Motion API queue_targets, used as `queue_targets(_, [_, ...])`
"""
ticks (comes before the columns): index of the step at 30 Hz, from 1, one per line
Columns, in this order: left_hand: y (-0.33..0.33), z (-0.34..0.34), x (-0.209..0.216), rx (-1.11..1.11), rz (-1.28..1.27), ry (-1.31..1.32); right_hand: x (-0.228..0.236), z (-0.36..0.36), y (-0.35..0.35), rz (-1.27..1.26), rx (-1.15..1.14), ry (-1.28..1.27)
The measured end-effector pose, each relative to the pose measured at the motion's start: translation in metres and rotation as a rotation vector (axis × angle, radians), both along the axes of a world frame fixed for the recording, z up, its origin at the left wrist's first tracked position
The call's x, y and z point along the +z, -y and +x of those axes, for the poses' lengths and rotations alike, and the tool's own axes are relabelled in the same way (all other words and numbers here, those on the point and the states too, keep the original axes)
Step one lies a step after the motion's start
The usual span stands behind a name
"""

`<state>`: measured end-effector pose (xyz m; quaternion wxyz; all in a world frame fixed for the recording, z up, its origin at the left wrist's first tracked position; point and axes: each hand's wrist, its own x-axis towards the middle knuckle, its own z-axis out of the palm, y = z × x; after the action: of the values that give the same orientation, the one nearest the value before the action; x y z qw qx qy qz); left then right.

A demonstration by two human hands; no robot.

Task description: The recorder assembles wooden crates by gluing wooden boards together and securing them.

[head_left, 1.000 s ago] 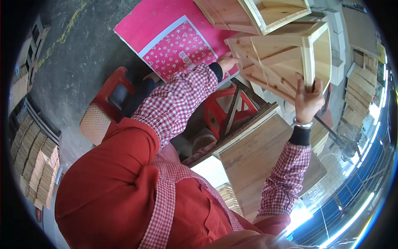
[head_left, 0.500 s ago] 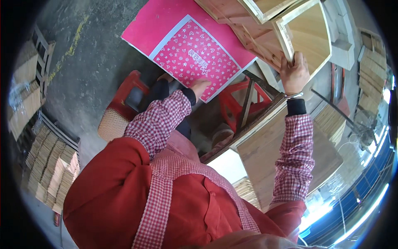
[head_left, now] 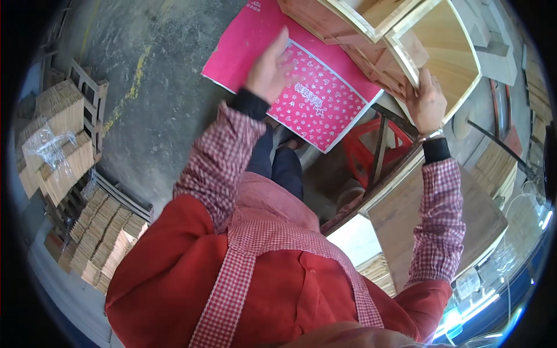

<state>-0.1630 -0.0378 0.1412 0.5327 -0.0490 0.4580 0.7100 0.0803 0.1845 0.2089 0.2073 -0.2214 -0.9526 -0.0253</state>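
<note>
At the upper right stands an open wooden box (head_left: 447,52) of pale wood. My right hand (head_left: 426,104) grips its near rim, with the thumb on one side and the fingers on the other. Farther left, my left hand (head_left: 268,69) is held over a flat pink sheet (head_left: 246,37), fingers stretched out and slightly blurred, with nothing in it. A paler-bordered panel with white hearts and small shapes (head_left: 325,98) covers the sheet's near right part. I cannot tell whether the left hand touches the sheet. A second wooden box (head_left: 371,14) adjoins the first.
A red plastic stool (head_left: 360,145) stands below the sheet, beside a dark metal frame (head_left: 380,145). A wooden board (head_left: 441,214) lies by my right forearm. At the left are stacks of thin wooden boards (head_left: 107,232) and a pallet (head_left: 90,104) on the concrete floor (head_left: 168,75).
My left hand has moved away from the sheet's near edge, farther out and over its left side, fingers opening. The right hand stays on the box rim. The whole view has shifted.
</note>
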Motion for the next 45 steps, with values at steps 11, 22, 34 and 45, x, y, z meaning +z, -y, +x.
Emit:
queue_targets(11, [-0.137, -0.125, 0.037, -0.251, 0.182, 0.261, -0.038, -0.057, -0.014, -0.195, -0.165, 0.207])
queue_targets(22, [-0.144, -0.184, -0.004, -0.326, 0.242, 0.043, -0.05, -0.096, -0.012, -0.178, -0.136, 0.25])
queue_targets(34, [-0.004, -0.065, -0.074, -0.487, 0.681, 0.589, -0.075, -0.162, 0.147, -0.389, -0.103, -0.598])
queue_targets(45, [0.041, -0.002, -0.002, -1.086, -0.114, 0.331, -0.142, -0.101, 0.256, -0.835, -0.759, -0.715])
